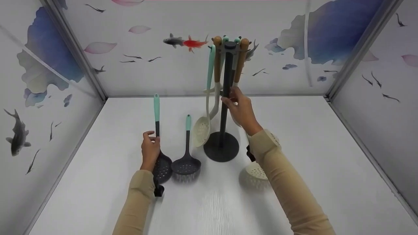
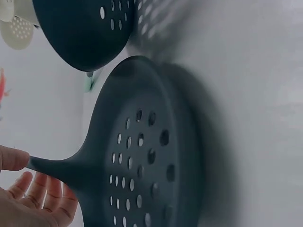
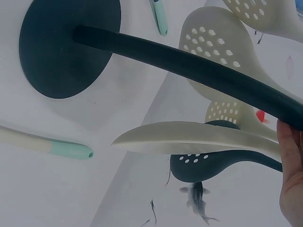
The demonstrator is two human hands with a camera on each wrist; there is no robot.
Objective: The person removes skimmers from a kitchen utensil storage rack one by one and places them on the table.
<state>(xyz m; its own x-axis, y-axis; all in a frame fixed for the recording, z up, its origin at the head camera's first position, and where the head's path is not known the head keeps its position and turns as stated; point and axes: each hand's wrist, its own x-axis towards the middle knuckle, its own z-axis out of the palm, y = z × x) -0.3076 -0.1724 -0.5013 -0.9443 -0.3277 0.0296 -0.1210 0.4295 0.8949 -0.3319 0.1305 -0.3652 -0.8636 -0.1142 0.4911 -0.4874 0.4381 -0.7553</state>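
Note:
My left hand (image 1: 151, 150) grips a dark skimmer (image 1: 162, 168) with a mint handle by its neck, thumb on one side and fingers on the other. The holes in its broad head show large in the left wrist view. At the black utensil stand (image 1: 223, 120), my right hand (image 1: 241, 107) holds the upright pole with thumb and fingers, close to the neck of a hanging utensil with a brown handle (image 1: 242, 60). A cream slotted spoon (image 1: 201, 130) with a mint handle hangs on the stand's left side. Other cream and dark heads hang behind the pole in the right wrist view.
A second dark perforated ladle (image 1: 186, 165) lies between the skimmer and the stand's round base (image 1: 221, 155). Right of the base, a cream perforated ladle (image 1: 256, 170) lies partly hidden under my right arm. Patterned walls (image 1: 130, 75) enclose the white table (image 1: 124, 130) on three sides.

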